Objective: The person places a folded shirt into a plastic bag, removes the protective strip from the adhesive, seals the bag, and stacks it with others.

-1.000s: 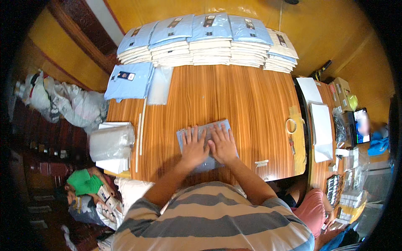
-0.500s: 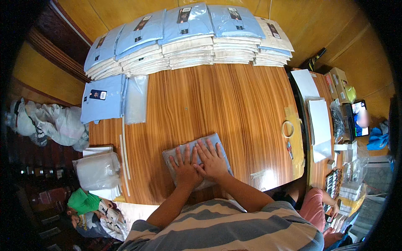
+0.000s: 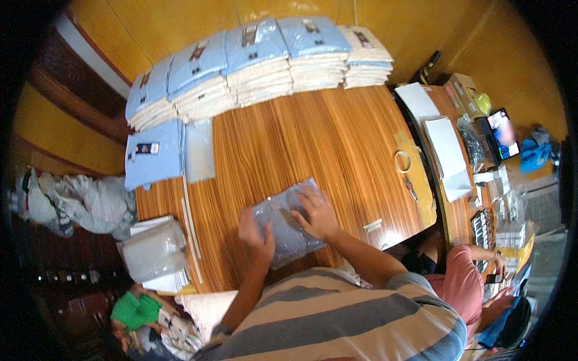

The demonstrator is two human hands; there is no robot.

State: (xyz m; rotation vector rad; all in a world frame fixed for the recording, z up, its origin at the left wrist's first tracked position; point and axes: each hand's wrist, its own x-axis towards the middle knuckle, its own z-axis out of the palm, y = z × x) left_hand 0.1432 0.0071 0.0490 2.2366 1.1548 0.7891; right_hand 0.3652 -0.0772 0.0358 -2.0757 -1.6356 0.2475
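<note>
A folded grey-blue garment in a clear plastic bag (image 3: 282, 212) lies at the near middle of the table, in front of my body. My left hand (image 3: 257, 236), slightly blurred, curves around the bag's left side with its thumb over the top. On the right side, my right hand (image 3: 316, 215) bends its fingers over the far right part, thumb pointing inward across the plastic. Both hands grip the bag by its sides, and its middle shows between them.
Stacks of bagged blue and cream garments (image 3: 259, 69) line the far edge. At left sit a folded blue shirt (image 3: 155, 157), clear bags (image 3: 200, 150) and a plastic-covered pile (image 3: 153, 249). A tape roll (image 3: 403, 161) and cutter (image 3: 411, 189) lie right. Other people (image 3: 460, 280) sit nearby.
My hands have gone from lying flat side by side on the bagged garment to its left and right sides, fingers bent. The whole view has turned somewhat.
</note>
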